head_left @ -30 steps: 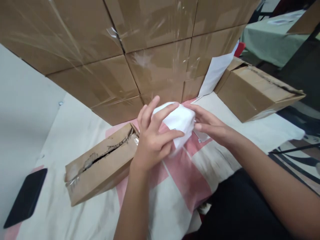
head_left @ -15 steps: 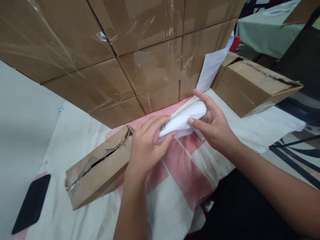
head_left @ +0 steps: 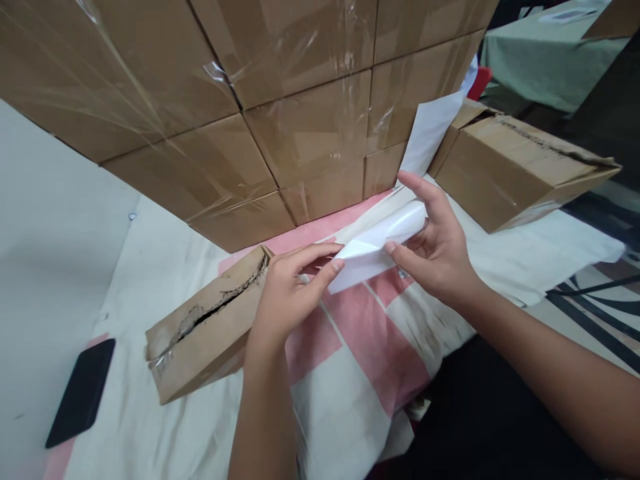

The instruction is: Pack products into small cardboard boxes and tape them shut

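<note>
Both my hands hold a white glossy packet (head_left: pixel 373 248) just above a pink and cream cloth (head_left: pixel 350 373). My left hand (head_left: pixel 290 290) pinches its near left corner between thumb and fingers. My right hand (head_left: pixel 433 243) wraps round its right end, fingers curled over the top. The packet is stretched flat between the two hands. A torn cardboard box (head_left: pixel 207 327) lies just left of my left hand.
A wall of taped cardboard boxes (head_left: pixel 240 100) stands right behind. Another brown box (head_left: pixel 515 167) sits at the right, with a white sheet (head_left: pixel 430 133) leaning beside it. A black phone (head_left: pixel 83 393) lies at the far left. A green-covered table (head_left: pixel 545 53) is at the top right.
The bunched white packet has been pulled out flat and longer between my hands. My right hand moved right and up; my left hand slid to the packet's near corner.
</note>
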Demonstrator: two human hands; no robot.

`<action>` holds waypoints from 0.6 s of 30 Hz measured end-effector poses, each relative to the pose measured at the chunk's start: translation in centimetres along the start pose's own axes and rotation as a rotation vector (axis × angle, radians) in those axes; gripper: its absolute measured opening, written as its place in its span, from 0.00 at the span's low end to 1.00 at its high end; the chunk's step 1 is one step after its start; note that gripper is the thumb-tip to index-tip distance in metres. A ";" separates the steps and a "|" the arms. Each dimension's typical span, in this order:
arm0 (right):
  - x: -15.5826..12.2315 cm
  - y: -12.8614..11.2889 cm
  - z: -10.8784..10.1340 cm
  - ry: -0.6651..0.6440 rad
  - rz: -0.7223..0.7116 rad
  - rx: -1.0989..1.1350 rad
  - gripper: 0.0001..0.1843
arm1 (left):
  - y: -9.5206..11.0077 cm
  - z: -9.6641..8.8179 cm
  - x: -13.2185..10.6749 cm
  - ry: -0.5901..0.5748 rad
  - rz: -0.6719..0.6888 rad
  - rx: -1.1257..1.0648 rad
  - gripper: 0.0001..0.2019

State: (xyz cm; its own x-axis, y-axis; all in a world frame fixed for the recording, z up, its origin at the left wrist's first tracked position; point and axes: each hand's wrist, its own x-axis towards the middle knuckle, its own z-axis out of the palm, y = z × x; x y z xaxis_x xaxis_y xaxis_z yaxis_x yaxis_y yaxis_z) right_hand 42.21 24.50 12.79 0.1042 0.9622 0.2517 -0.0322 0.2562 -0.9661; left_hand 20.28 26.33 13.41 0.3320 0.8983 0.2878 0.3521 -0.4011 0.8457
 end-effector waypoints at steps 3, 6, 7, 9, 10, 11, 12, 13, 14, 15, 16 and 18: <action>0.1 0.2 -0.2 -0.011 -0.044 -0.034 0.42 | 0.0 0.0 0.1 -0.001 0.003 -0.011 0.07; 0.0 0.3 -0.4 -0.037 -0.091 -0.073 0.40 | 0.0 -0.1 0.2 -0.013 0.009 -0.003 0.08; 0.0 0.4 -0.4 -0.049 -0.106 -0.088 0.39 | 0.0 -0.1 0.2 -0.013 0.008 0.000 0.09; 0.0 0.7 -0.5 -0.068 -0.160 -0.115 0.36 | -0.1 -0.2 0.2 -0.005 0.001 0.007 0.11; 0.0 0.8 -0.5 -0.074 -0.197 -0.123 0.35 | -0.2 -0.2 0.2 -0.005 0.001 0.005 0.10; 0.1 1.0 -0.4 -0.078 -0.238 -0.127 0.34 | -0.3 -0.2 0.2 -0.007 0.005 0.002 0.08; 0.1 1.2 -0.4 -0.081 -0.278 -0.128 0.33 | -0.3 -0.3 0.2 -0.007 0.012 0.003 0.06; 0.2 1.4 -0.4 -0.085 -0.310 -0.129 0.33 | -0.3 -0.3 0.1 -0.006 0.020 0.009 0.05; 0.3 1.5 -0.4 -0.092 -0.330 -0.129 0.33 | -0.3 -0.4 0.1 -0.003 0.024 0.015 0.05; 0.3 1.6 -0.4 -0.100 -0.337 -0.130 0.32 | -0.4 -0.4 0.2 0.000 0.020 0.021 0.04; 0.3 1.6 -0.4 -0.105 -0.335 -0.132 0.32 | -0.4 -0.4 0.2 0.002 0.009 0.027 0.02; 0.3 1.6 -0.4 -0.103 -0.324 -0.148 0.30 | -0.4 -0.5 0.2 0.001 -0.017 0.020 0.06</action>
State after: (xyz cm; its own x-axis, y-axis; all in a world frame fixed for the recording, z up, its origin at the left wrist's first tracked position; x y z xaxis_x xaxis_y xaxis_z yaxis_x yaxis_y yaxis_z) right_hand 42.61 25.15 11.33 -0.0152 0.8398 0.5427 0.1314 0.5397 -0.8315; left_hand 19.75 26.79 13.32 0.3249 0.9053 0.2735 0.3756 -0.3889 0.8412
